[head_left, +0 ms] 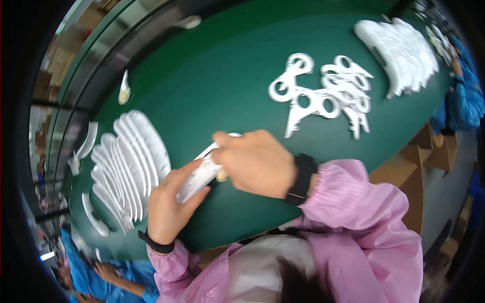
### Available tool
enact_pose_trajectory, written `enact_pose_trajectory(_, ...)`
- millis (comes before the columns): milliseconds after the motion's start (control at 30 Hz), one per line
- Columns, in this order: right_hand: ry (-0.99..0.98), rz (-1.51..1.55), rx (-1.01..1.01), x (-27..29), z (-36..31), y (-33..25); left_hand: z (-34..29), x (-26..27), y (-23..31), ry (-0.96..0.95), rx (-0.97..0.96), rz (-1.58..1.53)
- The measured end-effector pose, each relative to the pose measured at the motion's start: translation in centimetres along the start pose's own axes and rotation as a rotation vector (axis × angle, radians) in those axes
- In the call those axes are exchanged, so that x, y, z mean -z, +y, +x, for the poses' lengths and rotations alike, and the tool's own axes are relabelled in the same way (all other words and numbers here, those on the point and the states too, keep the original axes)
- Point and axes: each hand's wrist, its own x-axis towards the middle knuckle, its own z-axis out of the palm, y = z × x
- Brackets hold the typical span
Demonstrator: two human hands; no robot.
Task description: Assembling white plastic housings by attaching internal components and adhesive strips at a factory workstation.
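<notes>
Notably, your left hand [169,204] gripped a flat white plastic part [198,174] from below, fingers curled up around its near edge, while your right hand [255,161] closed over its far end, knuckles up, fingers pressed down on it. The part sat between both hands, just above the green table [217,65], near its front edge. It looked thin, rigid and smooth, faintly speckled along its face.

Left of your hands lay a fanned stack of ribbed white pieces [129,166], curved and overlapping like shingles. Far and to the right, a loose pile of ring-ended white parts [323,93] rested on the matte green surface, each with round holes and tapered legs. Farther right, a second fanned stack [399,53] lay near the table's edge. You wore pink sleeves [353,202] and a dark wristband [302,179] on each wrist.
</notes>
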Motion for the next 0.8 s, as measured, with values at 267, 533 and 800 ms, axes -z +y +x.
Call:
enact_pose_trajectory(267, 0.115, -0.073, 0.029, -0.4, -1.3, -0.1, -0.2, -0.8, 2.0, 0.048, -0.006, 0.052)
enact_pose_trajectory(533, 0.248, 0.186, -0.163, 4.0, -6.1, -2.6, -2.4, -2.1, 5.8, 0.093, 0.148, -0.386)
enact_pose_trajectory(800, 0.216, 0.490, -0.399, 3.9, -7.8, -0.4, 0.1, -3.4, 7.0, -0.397, -0.261, -0.422)
